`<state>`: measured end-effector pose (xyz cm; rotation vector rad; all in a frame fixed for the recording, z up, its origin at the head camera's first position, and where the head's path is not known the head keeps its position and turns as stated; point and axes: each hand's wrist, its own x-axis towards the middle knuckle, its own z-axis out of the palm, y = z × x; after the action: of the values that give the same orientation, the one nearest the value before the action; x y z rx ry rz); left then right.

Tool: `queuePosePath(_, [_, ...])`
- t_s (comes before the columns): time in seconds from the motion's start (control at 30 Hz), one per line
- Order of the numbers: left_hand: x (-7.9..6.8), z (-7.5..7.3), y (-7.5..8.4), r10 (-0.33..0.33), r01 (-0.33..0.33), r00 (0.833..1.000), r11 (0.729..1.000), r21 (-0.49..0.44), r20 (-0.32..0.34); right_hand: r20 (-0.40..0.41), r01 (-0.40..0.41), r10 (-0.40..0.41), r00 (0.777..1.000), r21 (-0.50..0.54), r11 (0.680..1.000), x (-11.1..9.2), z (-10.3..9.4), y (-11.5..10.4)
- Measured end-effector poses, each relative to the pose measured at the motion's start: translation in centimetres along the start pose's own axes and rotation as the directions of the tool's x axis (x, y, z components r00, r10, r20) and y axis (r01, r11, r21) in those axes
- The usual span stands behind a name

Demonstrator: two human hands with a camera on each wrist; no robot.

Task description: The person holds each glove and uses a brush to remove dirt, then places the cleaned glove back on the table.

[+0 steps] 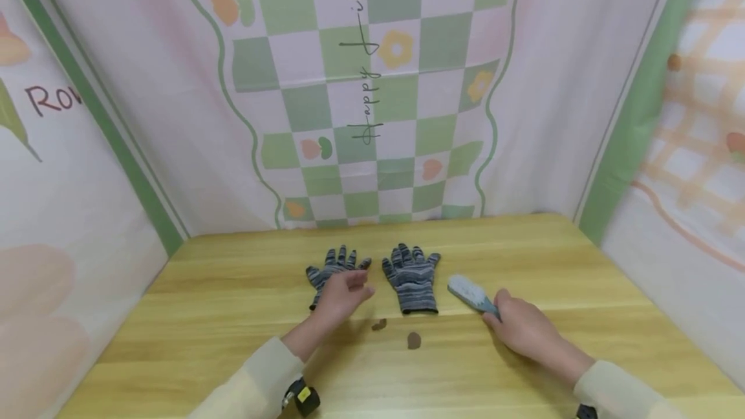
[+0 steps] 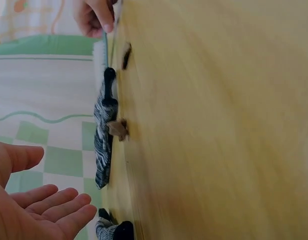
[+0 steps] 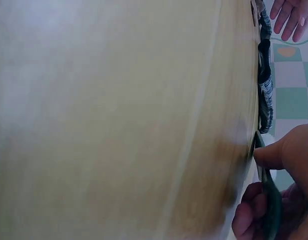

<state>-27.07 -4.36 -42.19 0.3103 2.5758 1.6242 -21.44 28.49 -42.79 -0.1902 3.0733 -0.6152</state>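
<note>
A brush (image 1: 468, 292) with white bristles and a blue-green handle is gripped by my right hand (image 1: 526, 332), bristles facing up, at the right of the table. In the right wrist view, thumb and fingers close around its handle (image 3: 272, 210). My left hand (image 1: 342, 299) hovers over the left striped knit glove (image 1: 332, 268), its fingers loosely extended and holding nothing; it hides part of that glove. Between the hands the right striped glove (image 1: 412, 280) lies flat, fingers pointing away. Nearer me lie two small brown pieces, one curled (image 1: 379, 324) and one roundish (image 1: 414, 341).
All these things lie on a wood-grain table (image 1: 233, 341). A patterned cloth (image 1: 384, 102) with green and white checks hangs behind its far edge, and more printed cloth hangs at both sides.
</note>
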Motion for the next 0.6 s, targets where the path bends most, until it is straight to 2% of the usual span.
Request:
queuePosePath(0.17, [-0.8,-0.5,0.0,0.012,-0.012,1.000,1.000,-0.005,0.028,-0.025,0.009,-0.011,1.000,-0.059,0.998,0.1,0.2,0.1])
queuePosePath(0.6, [-1.9,-1.6,-0.5,0.081,-0.085,0.993,0.995,0.044,0.082,-0.055,0.033,-0.039,0.998,-0.111,0.993,0.0,0.1,-0.2])
